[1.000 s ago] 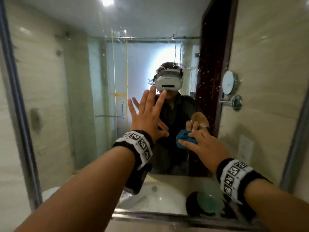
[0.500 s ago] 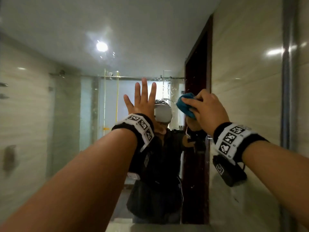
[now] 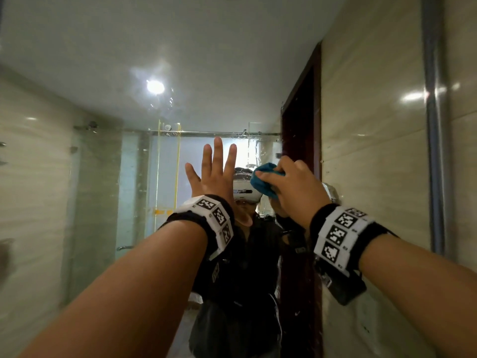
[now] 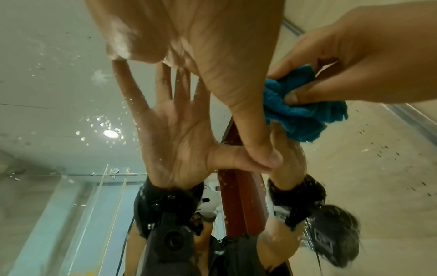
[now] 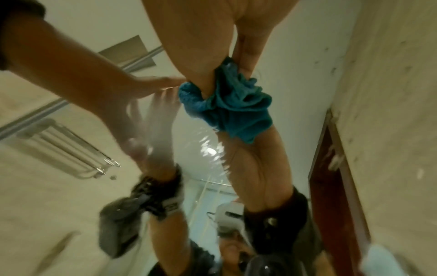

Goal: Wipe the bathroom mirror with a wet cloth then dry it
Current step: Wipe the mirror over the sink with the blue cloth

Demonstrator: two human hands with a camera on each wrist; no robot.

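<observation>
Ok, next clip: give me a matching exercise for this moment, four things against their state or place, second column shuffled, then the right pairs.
Column one:
1. left hand
2. right hand
3. blue cloth
4. mirror

Column two:
A. spotted with water droplets
B. bunched up and pressed on the glass
C. flat, fingers straight and spread, on the glass
D. fingers curled round the cloth

Pairs: 1-C, 2-D, 3-B, 4-A

your forearms bare, a black wristband (image 3: pixel 206 223) on your left wrist and another (image 3: pixel 343 236) on your right, each wrapped in white panels printed with black square markers, a dark camera box (image 3: pixel 343 288) strapped under the right wrist
</observation>
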